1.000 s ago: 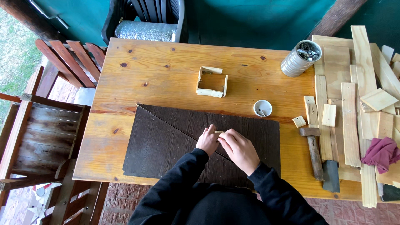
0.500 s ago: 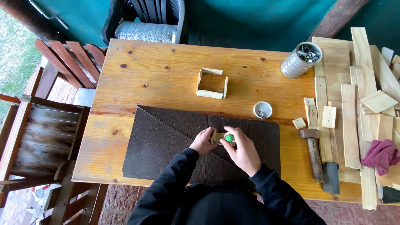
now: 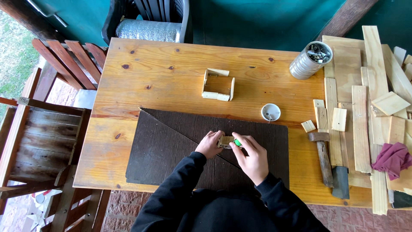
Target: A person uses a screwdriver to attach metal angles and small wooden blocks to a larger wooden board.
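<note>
Wooden table (image 3: 171, 68), pale orange, knotted. Dark brown board (image 3: 171, 146), flat at the near edge, crossed by a diagonal line. Left hand (image 3: 210, 145) and right hand (image 3: 251, 157), black sleeves, meet over the board and pinch a small wooden block (image 3: 225, 141); a small green object (image 3: 237, 142) sits at the right fingertips. Small open wooden frame (image 3: 218, 84), mid-table. Small white round cap (image 3: 271, 112), near the board's far right corner. Metal can (image 3: 307, 62) with metal bits, far right. Hammer (image 3: 322, 154), beside the board. Stack of pale wooden slats (image 3: 369, 99), right edge. Maroon cloth (image 3: 392, 157), on the slats. Black chair (image 3: 148, 17), beyond the table.
</note>
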